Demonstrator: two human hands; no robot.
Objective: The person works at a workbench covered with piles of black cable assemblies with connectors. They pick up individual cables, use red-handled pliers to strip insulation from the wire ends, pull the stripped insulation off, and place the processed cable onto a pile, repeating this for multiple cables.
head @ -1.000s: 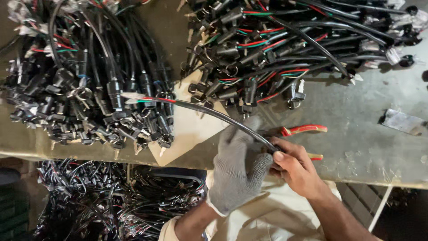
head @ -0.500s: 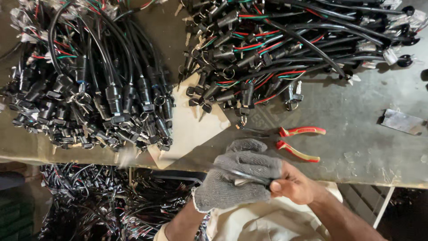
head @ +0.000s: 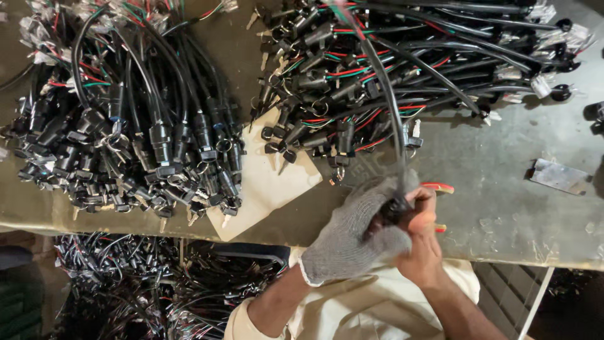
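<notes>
Left hand (head: 352,236), grey knit glove, wrapped round black connector end of cable (head: 387,107). Right hand (head: 423,236), bare, closed on same end, touching left. Cable rises blurred from both hands over far pile (head: 402,63). Red-handled pliers (head: 438,188) just behind right hand. Second pile (head: 126,126) far left. Cardboard (head: 264,182) between piles. Table (head: 503,189) beneath.

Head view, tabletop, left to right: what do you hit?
Left pile of black cable assemblies → tan cardboard sheet → gloved left hand → bare right hand, both gripping a black cable → flat metal plate.
</notes>
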